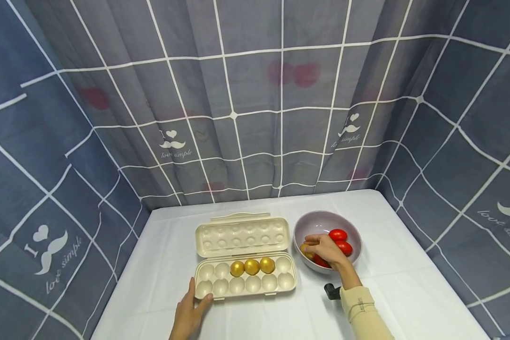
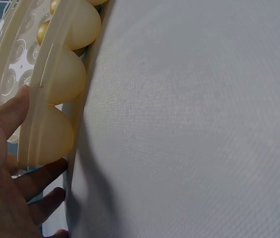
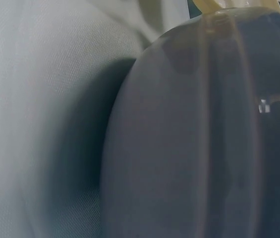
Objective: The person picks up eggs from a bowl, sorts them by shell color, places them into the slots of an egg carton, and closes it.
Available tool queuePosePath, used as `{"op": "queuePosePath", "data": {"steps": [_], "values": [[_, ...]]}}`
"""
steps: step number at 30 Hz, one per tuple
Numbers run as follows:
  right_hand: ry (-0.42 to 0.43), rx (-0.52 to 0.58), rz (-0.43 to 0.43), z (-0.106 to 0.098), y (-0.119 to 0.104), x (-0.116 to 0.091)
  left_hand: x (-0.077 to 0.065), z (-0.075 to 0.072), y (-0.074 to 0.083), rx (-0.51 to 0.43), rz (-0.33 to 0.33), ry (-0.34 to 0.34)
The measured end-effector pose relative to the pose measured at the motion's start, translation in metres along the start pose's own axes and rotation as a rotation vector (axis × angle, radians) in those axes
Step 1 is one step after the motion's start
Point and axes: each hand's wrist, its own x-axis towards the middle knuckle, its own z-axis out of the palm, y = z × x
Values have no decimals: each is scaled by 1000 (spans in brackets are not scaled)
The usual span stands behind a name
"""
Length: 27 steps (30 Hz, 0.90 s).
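1. Your left hand (image 1: 189,309) is on the near left corner of the egg carton (image 1: 252,284). Thumb's on the rim, fingers are set apart around the end, so you've got that corner between them. Your left wrist view backs that up.
2. The carton sits open on the white tabletop (image 1: 399,293), lid (image 1: 243,242) laid back on the far side, with two rows of cups facing you.
3. You've got three golden eggs (image 1: 251,267) side by side in the far row, third to fifth cups from your left.
4. Your right hand (image 1: 326,248) is down inside the greyish-purple bowl (image 1: 316,221), just right of the carton. The fingers are bent over another golden egg (image 1: 308,256) at the bowl's left side. Honestly can't tell if you're really pinching it or just touching, and your right wrist view is mostly blurry bowl wall.
5. Same bowl: two shiny red egg-shaped things (image 1: 344,248) to the right of your hand, plus one more partly hidden under it.
6. You've also got a small black gadget (image 1: 332,291) beside your right wrist, next to the cream sleeve (image 1: 361,309), and a grey checked curtain (image 1: 255,137) behind everything.
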Motion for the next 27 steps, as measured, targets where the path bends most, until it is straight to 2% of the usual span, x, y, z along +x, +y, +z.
{"op": "queuePosePath", "data": {"steps": [9, 20, 27], "values": [[-105, -63, -73, -4, 1, -3, 0, 0, 0, 3, -1, -1], [-70, -64, -76, -3, -1, -4, -1, 0, 2, -5, -8, 16], [-39, 13, -74, -2, 1, -4, -1, -1, 2, -6, 4, 17]]}}
